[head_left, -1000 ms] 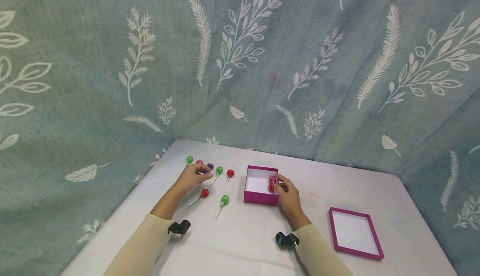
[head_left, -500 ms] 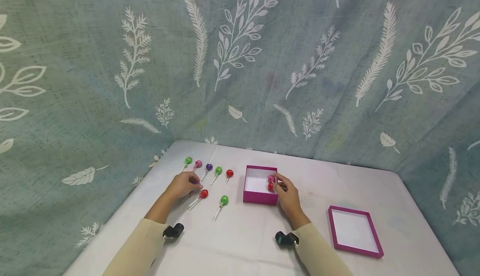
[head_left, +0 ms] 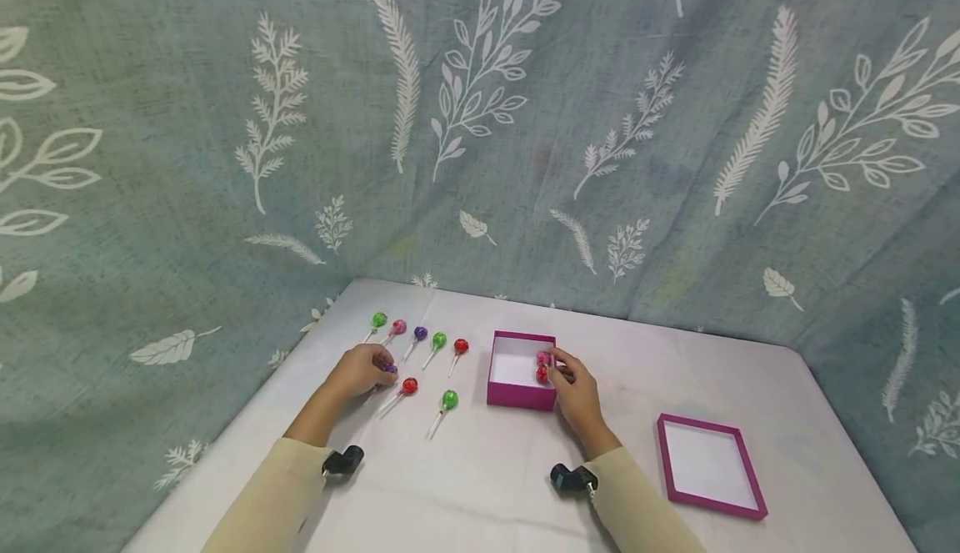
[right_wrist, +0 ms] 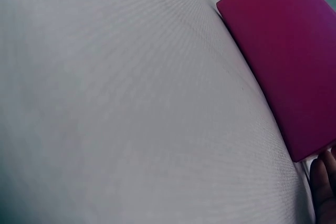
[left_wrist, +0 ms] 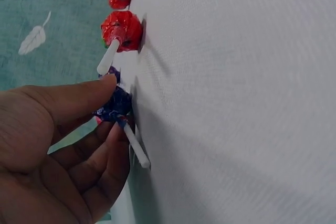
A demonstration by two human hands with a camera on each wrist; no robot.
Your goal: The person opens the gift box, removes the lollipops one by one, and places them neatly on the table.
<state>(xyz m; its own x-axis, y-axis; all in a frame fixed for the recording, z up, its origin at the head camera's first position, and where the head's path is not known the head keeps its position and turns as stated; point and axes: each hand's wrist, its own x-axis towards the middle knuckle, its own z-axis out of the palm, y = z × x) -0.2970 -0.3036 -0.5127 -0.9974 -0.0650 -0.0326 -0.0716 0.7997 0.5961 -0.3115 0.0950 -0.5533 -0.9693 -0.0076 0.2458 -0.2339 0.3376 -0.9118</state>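
My left hand [head_left: 360, 371] pinches a purple lollipop [left_wrist: 114, 106] by its wrapped head between thumb and fingers, low over the white table. In the left wrist view its white stick points down and away from the hand. A red lollipop [head_left: 409, 386] lies just to the right of this hand. My right hand [head_left: 576, 393] grips the right wall of a magenta box [head_left: 522, 396] with a white inside. Within the box, against that wall, are a pink lollipop [head_left: 543, 359] and a red one below it; their sticks are hidden.
A row of lollipops lies beyond my left hand: green [head_left: 379, 319], pink [head_left: 399, 327], purple [head_left: 420, 334], another green and a red [head_left: 461, 345]. Nearer lies one more green lollipop [head_left: 449, 400]. The box lid [head_left: 714, 466] rests inside-up at the right. A patterned cloth [head_left: 525, 119] hangs behind.
My left hand has drawn back toward the near left with the purple lollipop, uncovering the pink and purple ones in the row. The right hand and box have stayed in place.
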